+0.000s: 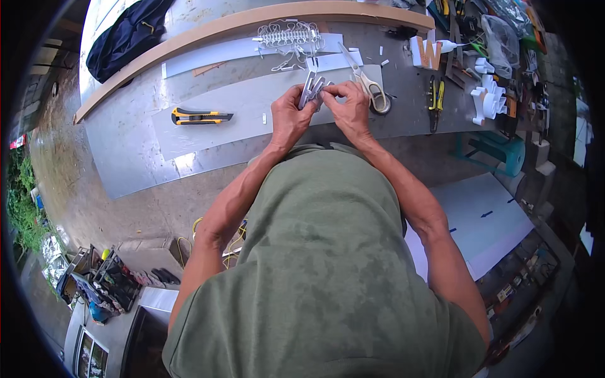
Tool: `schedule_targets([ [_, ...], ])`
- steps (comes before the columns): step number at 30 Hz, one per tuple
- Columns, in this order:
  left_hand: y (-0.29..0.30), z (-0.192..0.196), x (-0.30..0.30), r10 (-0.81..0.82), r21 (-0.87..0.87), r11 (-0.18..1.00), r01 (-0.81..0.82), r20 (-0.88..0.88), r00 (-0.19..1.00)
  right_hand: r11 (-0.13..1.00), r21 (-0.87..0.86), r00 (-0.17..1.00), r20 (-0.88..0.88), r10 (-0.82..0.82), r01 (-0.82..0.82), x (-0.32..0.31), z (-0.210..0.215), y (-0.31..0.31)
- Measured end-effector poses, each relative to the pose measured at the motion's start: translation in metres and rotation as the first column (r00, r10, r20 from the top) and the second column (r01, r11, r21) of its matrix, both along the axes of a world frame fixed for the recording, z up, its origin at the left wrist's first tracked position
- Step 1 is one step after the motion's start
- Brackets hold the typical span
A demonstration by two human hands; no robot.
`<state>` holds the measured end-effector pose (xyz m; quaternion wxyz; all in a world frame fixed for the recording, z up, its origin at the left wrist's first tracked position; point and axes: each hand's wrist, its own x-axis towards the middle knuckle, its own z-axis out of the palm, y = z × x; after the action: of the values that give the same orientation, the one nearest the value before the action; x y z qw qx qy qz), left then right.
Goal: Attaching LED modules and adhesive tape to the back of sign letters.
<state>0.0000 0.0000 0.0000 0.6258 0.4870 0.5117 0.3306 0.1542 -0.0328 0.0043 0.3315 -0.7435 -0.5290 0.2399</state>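
Observation:
My left hand [291, 118] is closed around a small whitish piece of bent, narrow strips [310, 88], held above the near edge of the metal table [126, 160]. The fingers of my right hand [348, 108] pinch together at the right side of this piece. Its exact shape is partly covered by my fingers. Just right of my right hand lies a pair of scissors with pale handles [377, 94], blades pointing away. A yellow and black utility knife [200, 117] rests on the table to the left. Beyond my hands sits a heap of thin white outline shapes [290, 36].
A long brown bar [252, 16] curves across the table's far side, beside a dark cloth [126, 38]. At the right are yellow-handled pliers [435, 101], white letter-like shapes [488, 99] and a plastic bag [502, 47]. A teal stool [507, 154] stands below.

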Motion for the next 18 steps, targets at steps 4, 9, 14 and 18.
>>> schedule_targets([
  [4, 0.002, 0.0, 0.001, 0.007, 0.035, 0.999, -0.006, -0.012, 1.0, 1.0, -0.012, 0.995, -0.101, -0.013, 0.011, -0.002, 0.002, 0.002],
  [9, 0.004, -0.001, 0.0, -0.073, 0.053, 0.995, 0.081, -0.14, 0.987, 0.997, -0.07, 0.978, -0.2, -0.05, 0.037, 0.003, -0.005, 0.003],
  [14, 0.005, 0.002, 0.0, -0.066, 0.114, 0.989, 0.092, -0.213, 0.975, 0.982, -0.183, 0.954, -0.285, -0.091, 0.039, 0.002, -0.006, 0.007],
  [18, 0.005, 0.003, 0.0, -0.05, 0.101, 0.993, 0.066, -0.15, 0.987, 0.997, -0.077, 0.993, -0.116, -0.026, 0.017, -0.005, 0.001, 0.007],
])
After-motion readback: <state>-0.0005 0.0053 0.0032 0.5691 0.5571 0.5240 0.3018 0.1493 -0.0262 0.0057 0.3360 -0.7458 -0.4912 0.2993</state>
